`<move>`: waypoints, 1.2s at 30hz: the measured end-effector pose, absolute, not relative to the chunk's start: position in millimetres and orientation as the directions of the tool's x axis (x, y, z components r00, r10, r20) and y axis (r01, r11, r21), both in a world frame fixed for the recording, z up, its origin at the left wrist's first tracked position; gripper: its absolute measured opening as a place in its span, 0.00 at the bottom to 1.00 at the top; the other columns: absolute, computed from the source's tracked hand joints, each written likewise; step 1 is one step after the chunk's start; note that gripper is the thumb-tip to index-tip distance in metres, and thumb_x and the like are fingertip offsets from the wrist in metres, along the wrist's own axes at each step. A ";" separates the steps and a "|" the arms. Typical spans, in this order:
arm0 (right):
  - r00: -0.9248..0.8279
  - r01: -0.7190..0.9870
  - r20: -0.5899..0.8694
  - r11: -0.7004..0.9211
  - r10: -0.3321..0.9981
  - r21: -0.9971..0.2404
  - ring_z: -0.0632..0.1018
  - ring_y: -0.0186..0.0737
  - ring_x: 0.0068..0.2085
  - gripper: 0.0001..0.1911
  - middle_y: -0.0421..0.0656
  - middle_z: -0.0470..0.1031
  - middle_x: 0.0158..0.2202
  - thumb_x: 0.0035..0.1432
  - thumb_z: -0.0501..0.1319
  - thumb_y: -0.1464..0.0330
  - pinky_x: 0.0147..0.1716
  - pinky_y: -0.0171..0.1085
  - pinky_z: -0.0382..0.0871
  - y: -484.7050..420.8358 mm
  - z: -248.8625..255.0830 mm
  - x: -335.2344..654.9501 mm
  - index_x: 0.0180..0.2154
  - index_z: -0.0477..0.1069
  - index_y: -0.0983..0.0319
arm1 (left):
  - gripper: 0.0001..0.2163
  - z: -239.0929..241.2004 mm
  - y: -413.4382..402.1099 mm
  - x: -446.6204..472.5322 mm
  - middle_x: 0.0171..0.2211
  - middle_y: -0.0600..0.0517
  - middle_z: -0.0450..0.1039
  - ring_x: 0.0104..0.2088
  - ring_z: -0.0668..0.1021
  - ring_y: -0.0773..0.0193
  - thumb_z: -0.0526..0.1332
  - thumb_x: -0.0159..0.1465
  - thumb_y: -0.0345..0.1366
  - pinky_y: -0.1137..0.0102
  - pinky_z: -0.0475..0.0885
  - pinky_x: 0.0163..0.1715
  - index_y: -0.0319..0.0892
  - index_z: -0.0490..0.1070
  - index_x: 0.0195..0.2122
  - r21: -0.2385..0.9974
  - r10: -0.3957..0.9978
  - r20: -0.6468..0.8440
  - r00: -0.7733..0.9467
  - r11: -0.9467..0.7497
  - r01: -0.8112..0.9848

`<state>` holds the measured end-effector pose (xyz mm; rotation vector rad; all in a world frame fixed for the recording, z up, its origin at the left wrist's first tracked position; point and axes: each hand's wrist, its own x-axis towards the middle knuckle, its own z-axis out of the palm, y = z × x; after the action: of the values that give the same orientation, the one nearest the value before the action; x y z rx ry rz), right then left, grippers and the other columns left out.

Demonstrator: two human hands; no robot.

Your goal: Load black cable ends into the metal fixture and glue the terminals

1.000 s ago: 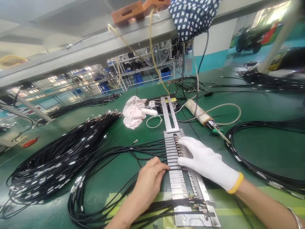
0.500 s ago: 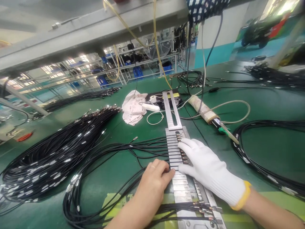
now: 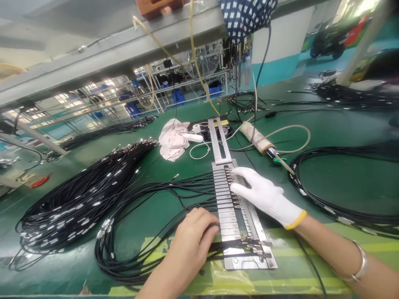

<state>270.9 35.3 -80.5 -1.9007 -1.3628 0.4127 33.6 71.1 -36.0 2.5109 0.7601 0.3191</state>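
Observation:
A long metal slotted fixture (image 3: 232, 226) lies on the green bench, with black cables (image 3: 187, 189) laid across it and their metal ends lined up in its slots. My right hand (image 3: 263, 195), in a white glove, rests flat on the fixture's upper half with fingers stretched over the cable ends. My bare left hand (image 3: 193, 234) lies at the fixture's left edge, fingers curled down onto the cables beside the metal bars. Neither hand lifts anything.
A big bundle of black cables (image 3: 77, 203) lies at left, a coil of cable (image 3: 336, 207) at right. Behind the fixture are a white cloth (image 3: 171, 141), a taped-handle tool with a green tip (image 3: 264, 147) and a shelf overhead.
My gloved right hand has slid a little up the fixture. My left hand has shifted slightly down along the fixture's left edge. The camera view has moved.

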 end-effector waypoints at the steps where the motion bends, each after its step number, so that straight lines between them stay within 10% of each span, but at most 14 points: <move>1: 0.399 0.640 0.137 -0.168 0.907 -0.750 0.75 0.50 0.55 0.22 0.44 0.72 0.59 0.63 0.57 0.57 0.58 0.51 0.67 35.7 -79.1 272.9 0.56 0.69 0.55 | 0.06 -34.6 67.5 30.3 0.38 0.52 0.76 0.41 0.75 0.60 0.58 0.68 0.28 0.66 0.69 0.44 0.43 0.75 0.38 0.569 0.587 -0.002 0.809 -0.665 0.484; 10: 0.430 0.527 0.153 -0.110 0.890 -0.843 0.78 0.47 0.51 0.19 0.43 0.78 0.52 0.62 0.58 0.59 0.54 0.48 0.70 43.0 -83.7 277.9 0.54 0.73 0.55 | 0.09 -47.3 75.4 35.7 0.27 0.55 0.72 0.29 0.72 0.64 0.55 0.68 0.36 0.72 0.64 0.30 0.42 0.72 0.33 0.755 0.747 -0.146 0.649 -0.340 0.560; 22: 0.415 0.458 0.034 -0.176 0.909 -0.871 0.75 0.47 0.56 0.20 0.43 0.75 0.56 0.62 0.57 0.57 0.61 0.49 0.63 40.0 -71.9 281.6 0.53 0.72 0.57 | 0.15 -55.9 86.0 41.1 0.35 0.50 0.74 0.36 0.75 0.57 0.45 0.73 0.30 0.65 0.68 0.38 0.43 0.70 0.37 0.227 0.654 0.098 0.750 -0.749 0.623; 36: 0.378 0.589 0.117 -0.141 0.918 -0.796 0.79 0.47 0.50 0.18 0.42 0.78 0.52 0.62 0.58 0.60 0.53 0.46 0.72 34.2 -67.0 283.6 0.52 0.74 0.54 | 0.14 -54.9 91.8 50.4 0.33 0.50 0.73 0.34 0.76 0.57 0.47 0.71 0.27 0.65 0.70 0.35 0.42 0.71 0.36 0.007 0.578 0.077 0.812 -0.815 0.579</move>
<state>283.6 34.2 -67.0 -1.8377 -1.3107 0.5198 50.4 91.8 -54.9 3.0062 0.9599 0.1188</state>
